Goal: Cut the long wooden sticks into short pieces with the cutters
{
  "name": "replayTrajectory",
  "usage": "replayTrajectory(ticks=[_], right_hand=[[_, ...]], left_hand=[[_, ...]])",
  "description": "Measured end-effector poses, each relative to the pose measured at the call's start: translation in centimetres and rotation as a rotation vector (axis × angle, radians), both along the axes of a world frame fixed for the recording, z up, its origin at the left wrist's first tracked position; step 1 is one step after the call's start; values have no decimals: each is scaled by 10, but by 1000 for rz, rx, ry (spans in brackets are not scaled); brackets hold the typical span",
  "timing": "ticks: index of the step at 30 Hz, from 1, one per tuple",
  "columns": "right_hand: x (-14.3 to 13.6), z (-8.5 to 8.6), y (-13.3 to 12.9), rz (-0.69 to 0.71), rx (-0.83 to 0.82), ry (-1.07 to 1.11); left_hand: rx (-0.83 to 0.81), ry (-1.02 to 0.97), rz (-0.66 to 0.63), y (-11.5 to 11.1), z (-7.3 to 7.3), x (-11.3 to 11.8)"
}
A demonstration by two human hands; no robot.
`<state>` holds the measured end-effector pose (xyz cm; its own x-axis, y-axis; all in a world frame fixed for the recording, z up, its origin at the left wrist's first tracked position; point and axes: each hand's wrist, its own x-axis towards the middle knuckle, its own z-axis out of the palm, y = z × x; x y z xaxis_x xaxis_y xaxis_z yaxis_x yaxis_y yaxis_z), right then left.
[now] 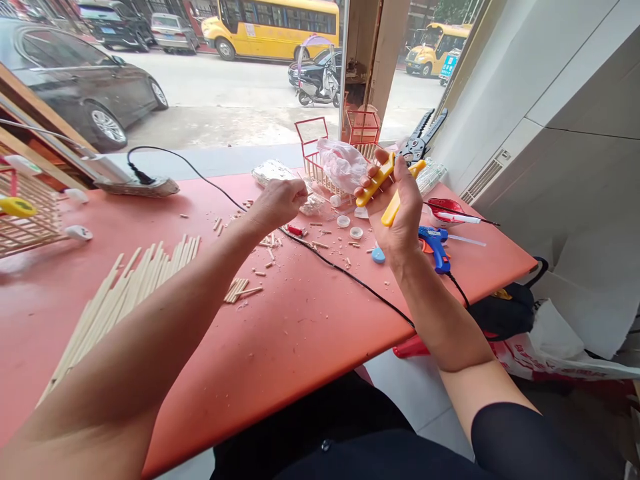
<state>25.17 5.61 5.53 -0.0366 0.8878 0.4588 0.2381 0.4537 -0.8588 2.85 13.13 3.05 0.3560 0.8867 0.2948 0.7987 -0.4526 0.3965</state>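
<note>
My right hand [404, 207] holds wire strippers [383, 181] by their yellow handles, which are spread apart in the palm. The dark toothed jaws point up and away, also parted. My left hand [281, 202] is raised over the far part of the table with its fingers curled closed; whatever they may pinch is hidden or too small to make out. Beneath and around it lie short cut pieces of wooden stick [270, 241]. Long wooden sticks [117, 300] lie in a row beside my left forearm. Behind my hands, a crumpled pink plastic bag [343, 163] rests against a small stick basket [320, 175].
A black cable [350, 275] crosses the pink table [280, 373]. At right lie a blue glue gun [436, 248] and a red bowl [445, 208]. Small white caps [356, 233] sit mid-table. A power strip [135, 187] and another stick cart [35, 223] are left.
</note>
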Motion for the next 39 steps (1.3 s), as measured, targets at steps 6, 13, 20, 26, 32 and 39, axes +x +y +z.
replayTrajectory(ticks=[6,13,20,26,32,39], right_hand=[[-3,2,-2,-14,10,24],[-9,-2,-1,67,-54,411],[-3,-9,7,64,-113,506],[-2,-10,7,85,-115,474],[-2,-10,7,133,-58,377],[2,-11,7,96,-107,449]], left_hand=[[16,-17,59,-26,3,-8],[102,-41,-3,9,18,17],[-125,89,43,38,-2,27],[-63,-127,68,48,-11,1],[25,180,17,63,-13,27],[36,479,-62,84,-22,47]])
